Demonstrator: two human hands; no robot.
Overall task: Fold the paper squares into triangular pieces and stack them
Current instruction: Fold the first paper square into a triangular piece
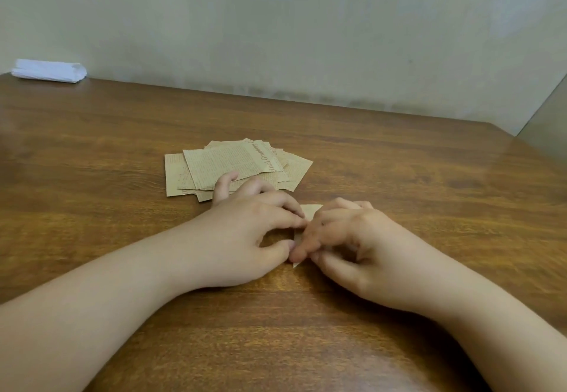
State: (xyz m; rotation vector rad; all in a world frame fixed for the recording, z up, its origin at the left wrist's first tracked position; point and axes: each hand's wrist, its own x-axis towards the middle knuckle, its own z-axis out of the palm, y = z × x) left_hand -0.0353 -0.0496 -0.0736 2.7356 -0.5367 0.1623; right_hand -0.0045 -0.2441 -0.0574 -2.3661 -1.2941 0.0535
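At centre frame, the left hand [245, 232] and right hand [346, 244] pinch a folded paper [310, 211] against the table [399, 176]; loose paper squares [214, 164] lie just above; a white bundle [49, 71] sits upper left.

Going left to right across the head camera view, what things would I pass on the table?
White folded cloth at the far left corner → loose pile of printed paper squares → left hand → small folded paper piece that both hands are working → right hand.

Paper squares [233, 166]: tan, printed with reddish text. Table [399, 176]: brown woodgrain. Wall [276, 23]: pale grey-green. Bundle [49, 71]: white.
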